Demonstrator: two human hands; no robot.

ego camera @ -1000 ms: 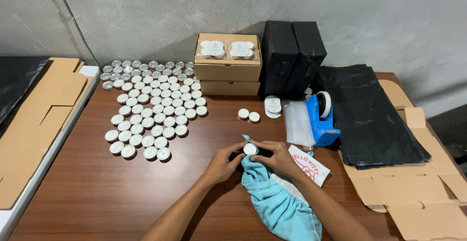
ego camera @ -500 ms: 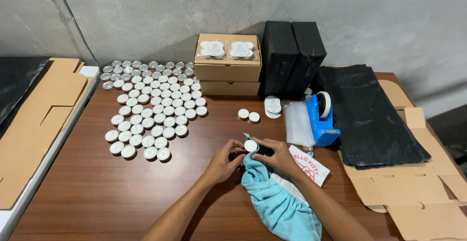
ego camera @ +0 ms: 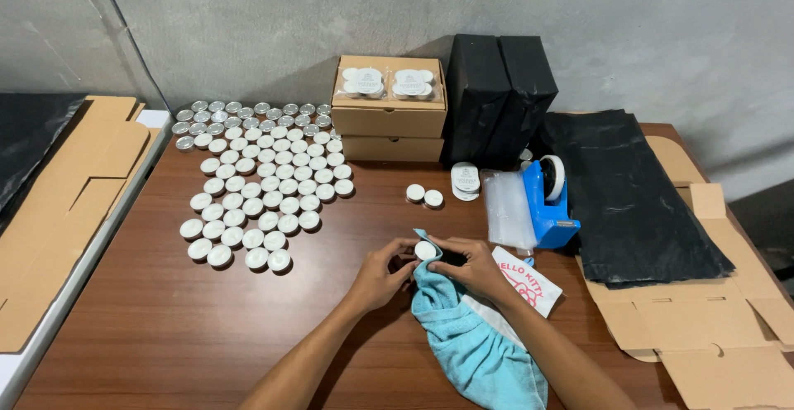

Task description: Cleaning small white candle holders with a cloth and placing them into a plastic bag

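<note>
Both hands meet at the near middle of the wooden table [ego camera: 149, 327]. The left hand [ego camera: 382, 271] and right hand [ego camera: 473, 268] close together on one small white-lidded jar [ego camera: 425, 250], held lid-up between the fingertips (each hand equally near), over a light blue cloth [ego camera: 475, 344] draped from the right hand toward the body. To the left and farther away stand rows of matching jars [ego camera: 256, 178]; to the right, a blue tape dispenser [ego camera: 550, 203].
</note>
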